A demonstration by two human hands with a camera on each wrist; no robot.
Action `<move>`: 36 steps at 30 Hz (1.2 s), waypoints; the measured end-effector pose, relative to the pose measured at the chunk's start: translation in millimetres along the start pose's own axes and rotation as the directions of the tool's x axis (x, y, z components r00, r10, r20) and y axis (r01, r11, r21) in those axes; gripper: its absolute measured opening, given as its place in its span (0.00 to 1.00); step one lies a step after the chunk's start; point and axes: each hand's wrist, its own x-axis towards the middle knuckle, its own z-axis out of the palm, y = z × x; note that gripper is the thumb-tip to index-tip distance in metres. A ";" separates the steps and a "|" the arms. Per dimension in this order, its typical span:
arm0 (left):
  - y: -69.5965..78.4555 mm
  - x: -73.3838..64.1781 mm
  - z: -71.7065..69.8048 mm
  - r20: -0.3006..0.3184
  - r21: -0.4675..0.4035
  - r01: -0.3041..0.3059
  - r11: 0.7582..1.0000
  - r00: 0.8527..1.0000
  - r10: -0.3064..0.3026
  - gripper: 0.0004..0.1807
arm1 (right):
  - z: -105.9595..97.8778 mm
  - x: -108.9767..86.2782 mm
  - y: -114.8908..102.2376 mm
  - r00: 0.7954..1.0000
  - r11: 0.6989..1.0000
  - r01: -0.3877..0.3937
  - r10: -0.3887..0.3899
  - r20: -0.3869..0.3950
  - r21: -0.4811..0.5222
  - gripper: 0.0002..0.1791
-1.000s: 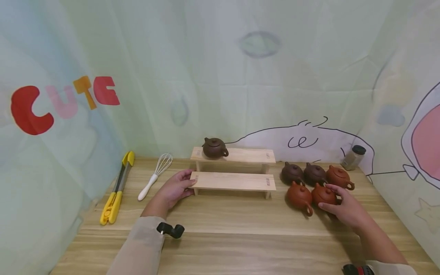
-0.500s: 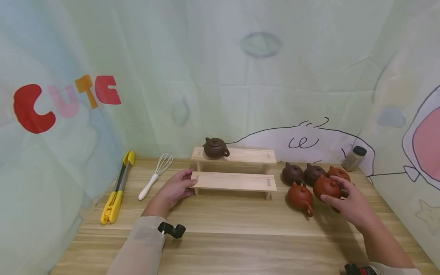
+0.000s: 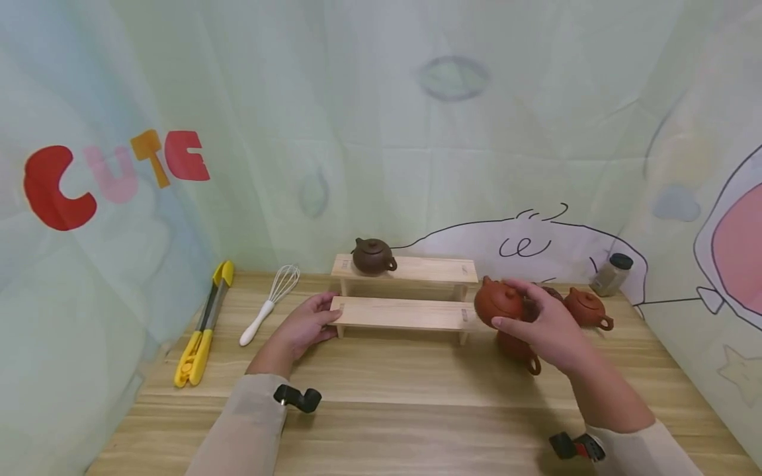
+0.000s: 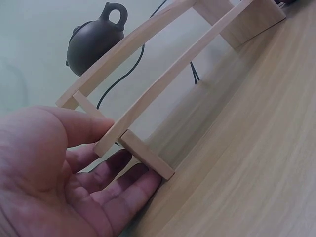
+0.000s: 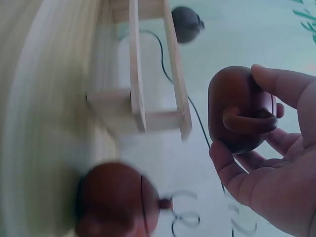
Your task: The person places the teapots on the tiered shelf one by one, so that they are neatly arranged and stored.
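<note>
My right hand (image 3: 550, 327) holds a reddish-brown clay teapot (image 3: 495, 301) in the air, thumb and fingers on either side of its body. Below it another reddish teapot (image 3: 514, 347) stands on the table, partly covered. My left hand (image 3: 305, 324) grips the left end of a two-step wooden stand (image 3: 405, 312); in the left wrist view its thumb lies on the lower board and the fingers are by the leg (image 4: 147, 154). A dark brown teapot (image 3: 372, 256) sits at the left of the upper step. The lower step bears nothing.
Behind my right hand, a dark teapot (image 3: 550, 291) shows only in part; a reddish teapot (image 3: 585, 308) stands right of it. A black-capped jar (image 3: 613, 274) is at the back right corner. Left lie a whisk (image 3: 268, 307) and yellow-grey tongs (image 3: 204, 324).
My right hand has lifted the reddish teapot off the table from the front of the group and carried it left, towards the stand. My left hand stays at the stand's end.
</note>
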 end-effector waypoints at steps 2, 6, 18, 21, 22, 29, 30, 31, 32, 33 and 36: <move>0.3 0.0 0.4 -0.004 0.000 0.001 1.000 1.000 -0.001 0.36 | 8.3 10.4 -9.4 1.000 1.000 0.015 -0.015 0.018 0.011 0.48; 2.5 -0.7 1.6 -0.002 0.005 0.000 1.000 1.000 0.000 0.36 | 24.0 34.1 -26.2 0.998 0.999 0.017 -0.020 0.063 0.046 0.46; 6.2 -1.6 0.5 0.011 0.021 -0.006 1.000 1.000 0.006 0.36 | 59.7 106.0 -68.2 0.994 0.998 0.012 -0.017 0.105 0.055 0.44; 4.5 -0.6 1.0 0.020 0.014 -0.007 1.000 1.000 0.007 0.36 | 65.7 117.4 -70.9 0.994 0.997 0.037 -0.044 0.096 0.069 0.44; 4.3 -0.8 0.9 0.021 0.012 -0.007 1.000 1.000 0.007 0.36 | 67.8 120.6 -72.2 0.994 0.996 0.048 -0.055 0.091 0.074 0.44; 4.0 -1.4 0.6 0.020 0.008 -0.010 1.000 1.000 0.010 0.36 | 79.9 136.3 -84.4 0.994 0.992 0.071 -0.080 0.076 0.107 0.44; 3.9 -1.3 0.8 0.019 0.007 -0.009 1.000 1.000 0.008 0.36 | 81.3 137.9 -85.5 0.994 0.992 0.069 -0.077 0.077 0.106 0.44; 3.9 -1.2 0.8 0.020 0.005 -0.009 1.000 1.000 0.009 0.36 | 82.6 139.2 -86.3 0.994 0.992 0.066 -0.075 0.080 0.104 0.44; 4.1 -1.3 1.0 0.020 0.004 -0.008 1.000 1.000 0.008 0.36 | 84.0 140.3 -87.0 0.994 0.993 0.065 -0.073 0.080 0.102 0.44; 4.4 -1.3 1.0 0.022 0.004 -0.010 1.000 1.000 0.010 0.36 | 85.1 140.9 -87.6 0.994 0.993 0.062 -0.071 0.082 0.103 0.44; 4.3 -1.3 0.9 0.014 -0.002 -0.003 1.000 1.000 0.003 0.36 | 88.9 142.3 -87.2 0.994 0.993 0.058 -0.067 0.083 0.102 0.43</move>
